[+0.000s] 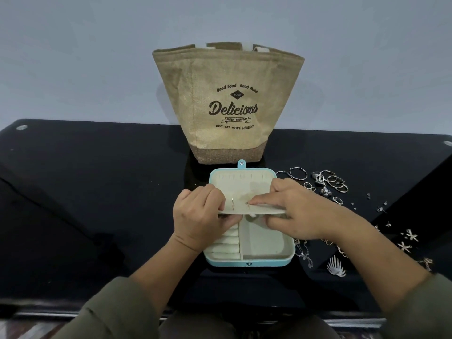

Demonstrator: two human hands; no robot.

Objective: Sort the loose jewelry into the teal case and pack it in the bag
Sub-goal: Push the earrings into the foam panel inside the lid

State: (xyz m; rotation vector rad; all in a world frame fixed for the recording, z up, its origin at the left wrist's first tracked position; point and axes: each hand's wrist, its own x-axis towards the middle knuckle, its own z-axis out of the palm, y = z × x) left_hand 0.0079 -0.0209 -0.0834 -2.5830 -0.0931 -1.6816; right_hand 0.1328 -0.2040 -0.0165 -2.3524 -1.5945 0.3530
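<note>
The teal case [249,263] lies open on the black table, cream lining showing, lid [242,178] tipped back toward the bag. A cream earring panel [247,209] is raised across the middle of the case. My left hand [198,216] grips the panel's left edge. My right hand [296,211] holds its right side, thumb and forefinger pinching a small earring [247,203] at the panel's face. The jute bag [227,104] printed "Delicious" stands upright just behind the case. Loose silver jewelry [327,182] lies to the right of the case.
More silver pieces are scattered along the right: rings and bangles near the lid, star-shaped earrings [411,234], a chain [304,253] and a leaf-shaped piece [336,266] beside the case's front corner. The table's front edge [73,314] runs near my sleeves. A pale wall rises behind.
</note>
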